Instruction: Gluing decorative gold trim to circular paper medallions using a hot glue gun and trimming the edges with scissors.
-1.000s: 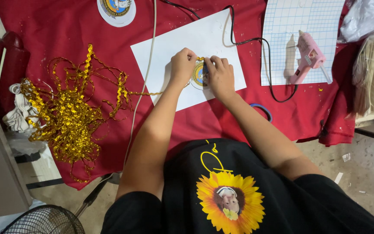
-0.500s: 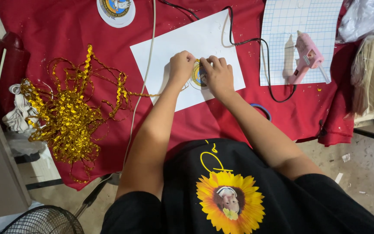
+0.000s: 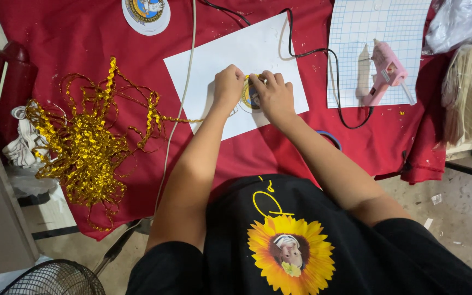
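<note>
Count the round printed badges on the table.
2. One round badge lies on the white paper, pressed between the left hand and right hand; another badge lies at the top edge, cut off. More may be hidden.

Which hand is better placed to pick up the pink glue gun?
Probably the right hand: the glue gun lies on the grid mat on its side. The left hand would have to cross over the round badge.
</note>
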